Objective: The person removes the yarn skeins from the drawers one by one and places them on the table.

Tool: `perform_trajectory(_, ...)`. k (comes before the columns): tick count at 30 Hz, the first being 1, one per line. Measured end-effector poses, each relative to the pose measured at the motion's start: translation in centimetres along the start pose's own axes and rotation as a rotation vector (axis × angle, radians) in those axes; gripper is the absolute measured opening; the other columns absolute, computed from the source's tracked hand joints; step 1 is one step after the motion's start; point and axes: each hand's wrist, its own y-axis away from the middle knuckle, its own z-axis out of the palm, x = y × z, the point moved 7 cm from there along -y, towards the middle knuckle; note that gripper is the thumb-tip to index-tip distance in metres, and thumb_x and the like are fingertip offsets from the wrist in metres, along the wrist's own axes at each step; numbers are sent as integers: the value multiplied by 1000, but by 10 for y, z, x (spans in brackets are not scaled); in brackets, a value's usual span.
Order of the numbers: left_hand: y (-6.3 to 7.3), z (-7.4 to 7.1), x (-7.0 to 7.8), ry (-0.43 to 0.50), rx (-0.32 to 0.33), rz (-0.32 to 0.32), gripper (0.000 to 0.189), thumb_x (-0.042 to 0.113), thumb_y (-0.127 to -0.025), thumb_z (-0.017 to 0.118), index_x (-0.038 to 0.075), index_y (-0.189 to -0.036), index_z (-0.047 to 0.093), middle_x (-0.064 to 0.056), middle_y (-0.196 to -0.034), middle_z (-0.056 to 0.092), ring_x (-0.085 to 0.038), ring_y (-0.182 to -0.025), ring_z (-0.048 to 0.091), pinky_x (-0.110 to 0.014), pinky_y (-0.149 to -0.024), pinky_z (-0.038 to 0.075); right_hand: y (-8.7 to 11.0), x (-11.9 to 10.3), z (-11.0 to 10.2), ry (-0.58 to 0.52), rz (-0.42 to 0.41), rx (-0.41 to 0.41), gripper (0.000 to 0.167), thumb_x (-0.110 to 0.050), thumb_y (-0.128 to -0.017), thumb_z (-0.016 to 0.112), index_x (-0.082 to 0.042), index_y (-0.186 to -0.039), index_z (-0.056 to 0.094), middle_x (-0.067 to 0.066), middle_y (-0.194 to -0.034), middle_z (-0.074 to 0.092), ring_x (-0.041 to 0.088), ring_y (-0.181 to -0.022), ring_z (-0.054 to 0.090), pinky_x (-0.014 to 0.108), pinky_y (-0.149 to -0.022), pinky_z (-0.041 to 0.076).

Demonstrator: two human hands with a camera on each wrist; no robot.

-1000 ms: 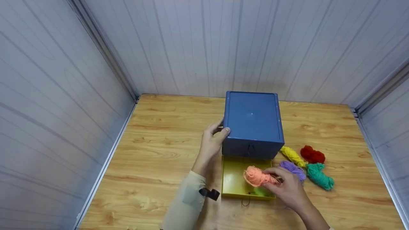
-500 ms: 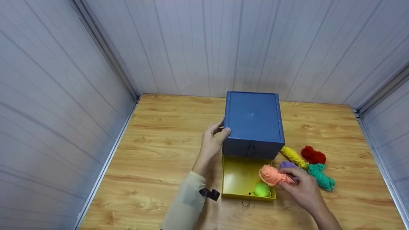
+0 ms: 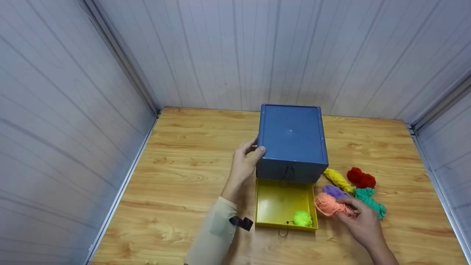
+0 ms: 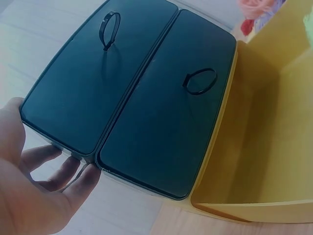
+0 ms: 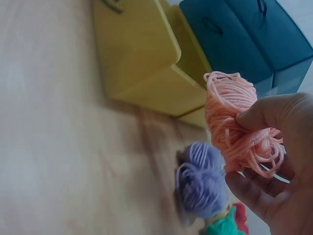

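My right hand [image 3: 362, 224] pinches a peach-pink skein of yarn [image 3: 328, 204] between thumb and fingers, just right of the pulled-out yellow drawer [image 3: 272, 204]. In the right wrist view the skein [image 5: 230, 107] is held above the table, beside a purple skein [image 5: 203, 188]. At the left side of the blue drawer box [image 3: 292, 134], my left hand [image 3: 243, 165] grips its front edge, thumb at the top corner. The left wrist view shows those fingers curled against the box, next to two dark drawer fronts [image 4: 161, 107] with loop pulls. A lime-green yarn ball [image 3: 302, 218] lies in the drawer's front right corner.
Right of the box, yellow [image 3: 337, 180], red [image 3: 361, 177] and teal [image 3: 371, 204] skeins lie close together on the wooden table [image 3: 191, 176]. A loop pull [image 3: 283, 233] sticks out from the drawer's front. Pale panel walls [image 3: 220, 55] stand behind and at both sides.
My right hand has carried the pink skein rightward from over the drawer to beside it, near the purple skein. The lime-green ball has come into full view. My left hand stays on the box.
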Motion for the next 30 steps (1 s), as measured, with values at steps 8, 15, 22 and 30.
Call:
perform_trajectory(8,-1,0,0,-4,1,-11,52,19,-95,69,8,-145,59,-14,-132,62,-25,-116,64,-38,-100,52,3,24,5,82,66,-40,30,-12,-83,84,-12,-111,75,10,-114,74,24,-109,65,20,-85,47)
perform_trajectory(15,0,-1,-1,5,-2,-25,53,21,-96,69,9,-146,58,-15,-134,60,-25,-118,63,-38,-100,52,5,41,11,90,98,-93,33,-14,-85,82,-9,-116,74,16,-120,73,36,-117,64,39,-92,50)
perform_trajectory(22,0,0,-1,-16,-10,13,52,19,-96,67,7,-146,57,-15,-131,62,-25,-115,64,-43,-106,47,7,53,14,109,90,-80,30,-14,-82,85,-14,-111,76,10,-117,74,32,-117,63,29,-89,48)
perform_trajectory(30,-1,0,0,-23,-6,19,52,18,-96,67,9,-147,57,-15,-130,62,-25,-116,64,-38,-104,48,9,57,13,94,103,-113,36,-16,-84,85,-11,-119,74,16,-124,70,24,-107,62,23,-76,49)
